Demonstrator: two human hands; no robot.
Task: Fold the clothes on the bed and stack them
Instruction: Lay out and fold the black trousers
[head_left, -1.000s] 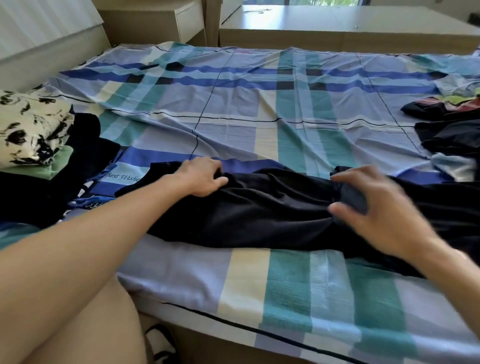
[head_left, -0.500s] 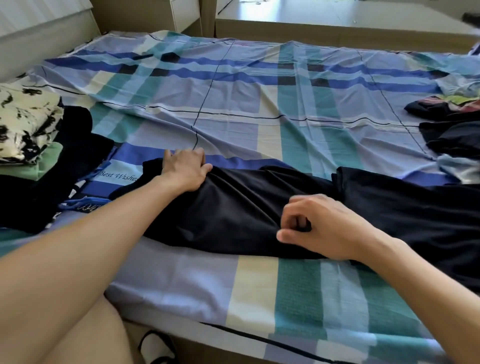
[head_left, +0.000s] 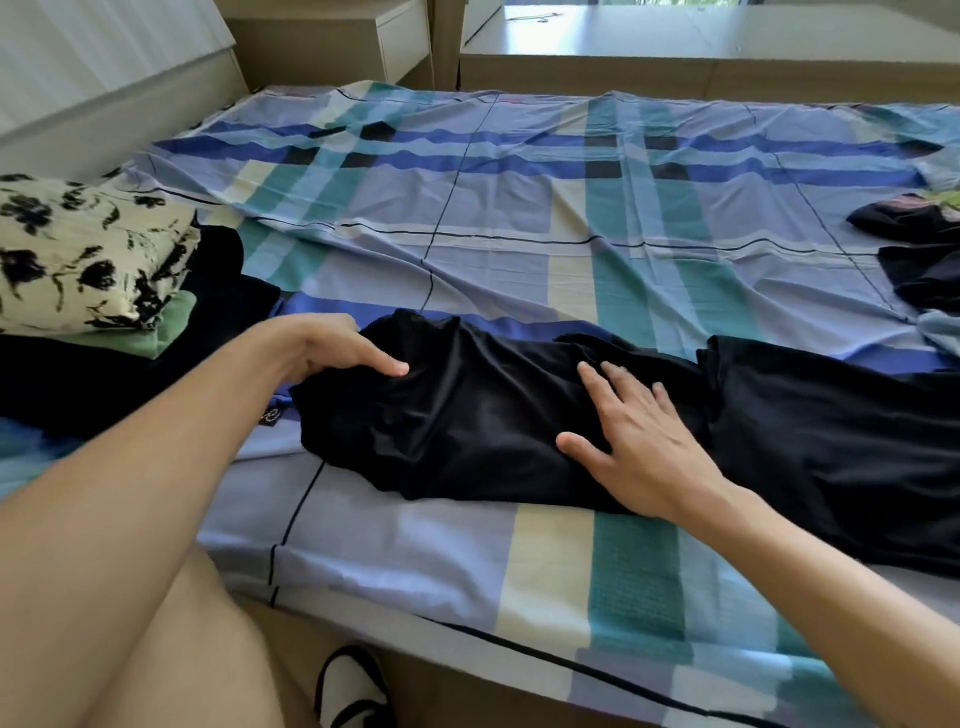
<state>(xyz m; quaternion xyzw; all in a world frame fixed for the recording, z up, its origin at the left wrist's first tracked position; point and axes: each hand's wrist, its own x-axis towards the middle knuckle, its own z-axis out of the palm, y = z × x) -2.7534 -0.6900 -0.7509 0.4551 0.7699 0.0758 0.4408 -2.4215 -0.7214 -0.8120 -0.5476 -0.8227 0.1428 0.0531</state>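
A black garment (head_left: 467, 415) lies stretched along the near side of the bed (head_left: 519, 208), from the middle out to the right edge of view. My left hand (head_left: 332, 345) rests on its left end with the fingers flat and pointing right. Spread wide, my right hand (head_left: 639, 441) presses palm down on the middle of the garment. Neither hand grips the cloth. At the left stands a stack of folded clothes (head_left: 78, 260), topped by a cream piece with black flowers over a green one and dark ones.
Unfolded dark and coloured clothes (head_left: 919, 249) lie at the right edge of the bed. A headboard (head_left: 104, 93) is at the left, a nightstand (head_left: 353, 41) and a low wooden unit (head_left: 675, 57) behind. My knee and a slipper (head_left: 348, 686) show below the bed's front edge.
My right hand has opened from a closed pinch to a flat palm on the garment. My left hand has slid right along the left end, which now lies bunched closer to the middle.
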